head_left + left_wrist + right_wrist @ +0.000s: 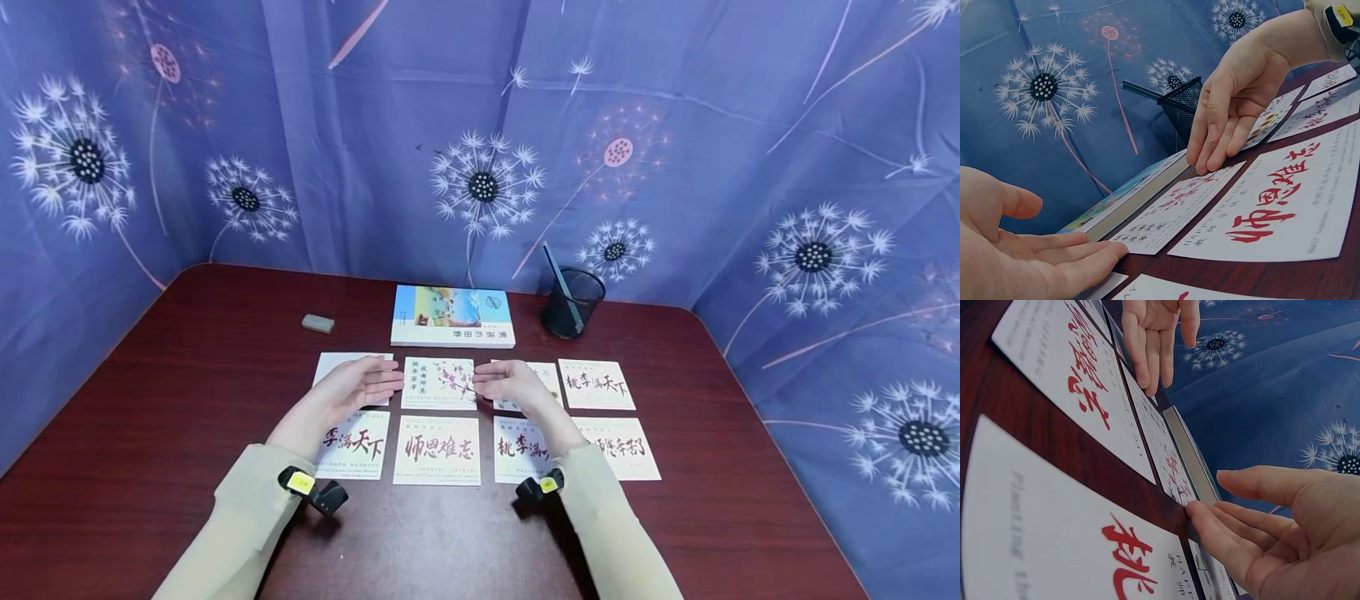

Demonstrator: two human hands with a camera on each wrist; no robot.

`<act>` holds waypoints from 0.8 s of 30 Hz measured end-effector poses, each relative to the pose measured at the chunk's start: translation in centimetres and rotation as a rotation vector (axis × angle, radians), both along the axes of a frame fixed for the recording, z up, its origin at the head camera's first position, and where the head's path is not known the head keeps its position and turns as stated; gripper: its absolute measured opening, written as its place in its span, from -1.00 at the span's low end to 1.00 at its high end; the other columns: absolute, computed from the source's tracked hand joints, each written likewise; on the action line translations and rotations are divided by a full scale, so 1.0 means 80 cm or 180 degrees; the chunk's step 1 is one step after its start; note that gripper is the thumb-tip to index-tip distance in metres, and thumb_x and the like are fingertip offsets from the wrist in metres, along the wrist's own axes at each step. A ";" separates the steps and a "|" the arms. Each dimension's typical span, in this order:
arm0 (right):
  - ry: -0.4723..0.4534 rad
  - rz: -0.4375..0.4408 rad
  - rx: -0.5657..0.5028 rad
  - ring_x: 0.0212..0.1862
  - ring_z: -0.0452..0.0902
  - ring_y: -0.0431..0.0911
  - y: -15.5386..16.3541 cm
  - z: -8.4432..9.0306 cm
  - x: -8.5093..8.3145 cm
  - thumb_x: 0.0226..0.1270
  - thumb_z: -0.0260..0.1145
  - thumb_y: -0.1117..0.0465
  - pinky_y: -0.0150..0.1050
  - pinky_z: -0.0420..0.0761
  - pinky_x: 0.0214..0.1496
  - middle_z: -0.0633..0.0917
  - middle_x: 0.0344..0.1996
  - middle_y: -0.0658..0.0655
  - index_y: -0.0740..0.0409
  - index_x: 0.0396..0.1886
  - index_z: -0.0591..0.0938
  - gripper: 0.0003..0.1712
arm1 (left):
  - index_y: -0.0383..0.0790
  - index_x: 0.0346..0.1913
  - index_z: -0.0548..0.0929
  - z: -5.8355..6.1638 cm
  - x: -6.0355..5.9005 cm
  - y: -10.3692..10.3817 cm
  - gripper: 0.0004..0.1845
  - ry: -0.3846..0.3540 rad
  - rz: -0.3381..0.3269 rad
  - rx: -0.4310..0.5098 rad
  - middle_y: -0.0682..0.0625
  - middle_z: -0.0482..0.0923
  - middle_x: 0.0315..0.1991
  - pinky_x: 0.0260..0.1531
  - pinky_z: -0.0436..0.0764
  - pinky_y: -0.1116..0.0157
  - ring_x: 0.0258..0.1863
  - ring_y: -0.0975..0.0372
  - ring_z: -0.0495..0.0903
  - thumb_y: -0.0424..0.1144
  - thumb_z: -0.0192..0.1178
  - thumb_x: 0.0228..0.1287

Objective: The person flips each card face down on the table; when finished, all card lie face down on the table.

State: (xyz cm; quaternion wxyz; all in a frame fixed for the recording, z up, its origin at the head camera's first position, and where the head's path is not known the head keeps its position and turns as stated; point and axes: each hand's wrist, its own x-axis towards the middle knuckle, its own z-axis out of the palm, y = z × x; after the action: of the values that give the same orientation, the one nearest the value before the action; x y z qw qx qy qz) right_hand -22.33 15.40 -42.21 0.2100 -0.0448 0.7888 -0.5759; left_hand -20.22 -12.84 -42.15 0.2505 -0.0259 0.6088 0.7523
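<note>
Flanking the card (pixel 438 383), long axis left-right: both open hands.

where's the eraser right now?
Head view: the grey eraser lies on the table's far left, left of the book and beyond the card grid, apart from both hands.

I see a dark red counter (pixel 187 400). Eight cards (pixel 437 450) lie in two rows. Behind them lie a book (pixel 452 317), an eraser (pixel 318 323) and a mesh pen cup (pixel 573 302).
</note>
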 end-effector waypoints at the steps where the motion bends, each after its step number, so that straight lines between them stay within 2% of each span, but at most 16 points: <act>1: 0.0013 0.0003 -0.0007 -0.02 0.66 -0.15 0.000 0.000 0.000 0.31 0.27 0.39 -0.38 0.64 -0.02 0.60 0.13 0.44 0.52 0.22 0.47 -0.50 | -0.54 0.47 0.02 0.000 0.000 -0.001 -0.42 0.0006 -0.0010 0.0005 -0.47 0.11 0.44 0.42 0.25 0.12 0.46 -0.13 0.16 -0.18 -0.36 0.60; 9: 0.0039 0.0014 0.0046 0.08 0.64 -0.02 -0.002 0.004 0.003 0.32 0.26 0.39 -0.36 0.64 0.01 0.60 0.14 0.44 0.51 0.22 0.47 -0.50 | -0.55 0.47 -0.01 0.000 0.000 -0.003 -0.42 -0.0009 -0.0020 0.0089 -0.47 0.07 0.45 0.44 0.20 0.11 0.47 -0.13 0.14 -0.20 -0.36 0.60; 24: 0.0015 -0.0021 0.0077 0.02 0.65 -0.11 -0.003 0.003 0.002 0.32 0.27 0.37 -0.33 0.65 0.03 0.61 0.13 0.41 0.49 0.22 0.48 -0.50 | -0.50 0.50 -0.07 -0.002 -0.001 0.001 -0.42 -0.0109 -0.0036 0.0182 -0.41 -0.02 0.50 0.44 0.22 0.14 0.50 -0.12 0.08 -0.23 -0.37 0.59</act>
State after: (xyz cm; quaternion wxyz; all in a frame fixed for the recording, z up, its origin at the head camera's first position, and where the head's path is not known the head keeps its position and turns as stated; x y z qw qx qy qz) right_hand -22.19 15.19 -42.01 0.2067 -0.0410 0.7964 -0.5668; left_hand -20.27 -12.77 -42.35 0.2658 -0.0282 0.5828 0.7674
